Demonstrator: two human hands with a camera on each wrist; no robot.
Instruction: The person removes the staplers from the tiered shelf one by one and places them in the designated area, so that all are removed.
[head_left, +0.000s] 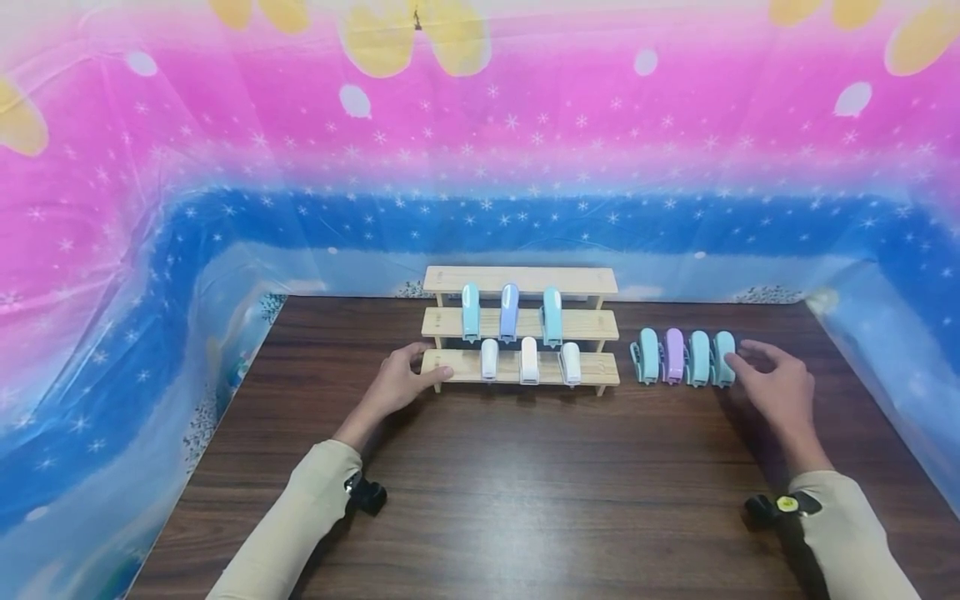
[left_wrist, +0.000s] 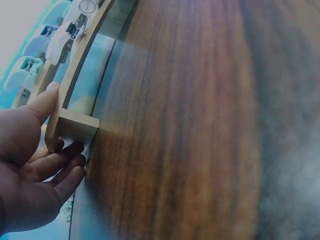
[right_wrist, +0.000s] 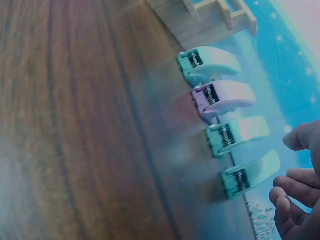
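At the left end of a three-tier wooden stand [head_left: 519, 280], my left hand [head_left: 397, 383] grips the lowest shelf, thumb on top and fingers curled below, as the left wrist view shows. Two teal mini staplers and a lavender stapler [head_left: 509, 308] stand on the middle shelf. Three white staplers [head_left: 529, 360] are on the lowest one. Right of the stand, a row on the table holds three teal staplers and a purple stapler [head_left: 674, 357]. My right hand [head_left: 776, 387] is beside the rightmost teal stapler [right_wrist: 251, 175], its fingers loosely bent with nothing between them.
The brown wood-grain table [head_left: 510, 492] reaches back to a pink and blue patterned cloth [head_left: 525, 167] that hangs behind and along both sides. The stand's right end is close to the leftmost teal stapler [head_left: 648, 355] of the row.
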